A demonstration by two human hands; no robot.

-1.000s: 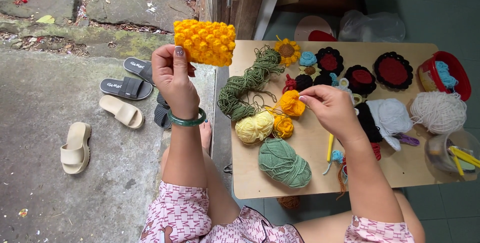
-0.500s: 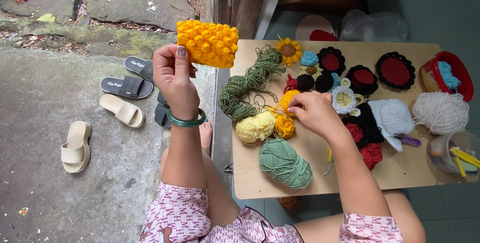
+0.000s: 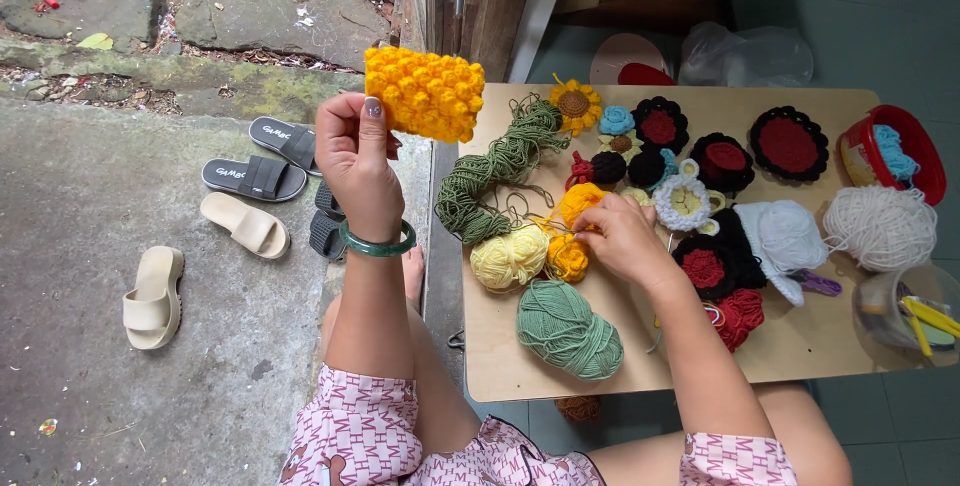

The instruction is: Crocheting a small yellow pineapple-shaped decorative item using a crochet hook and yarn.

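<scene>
The yellow crocheted square (image 3: 427,93) stays pinched in the left hand (image 3: 355,161), raised left of the surface (image 3: 800,341). The right hand (image 3: 622,238) has moved left, fingers now closing on the orange yarn ball (image 3: 580,201); farther off lie dark red-centred coasters (image 3: 790,144).

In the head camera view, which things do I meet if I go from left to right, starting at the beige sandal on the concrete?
Beige slide sandal → left hand holding the yellow bobbled crochet square → pale yellow yarn ball → right hand → black-and-red crochet round coaster → white yarn ball → red plastic tub.
</scene>
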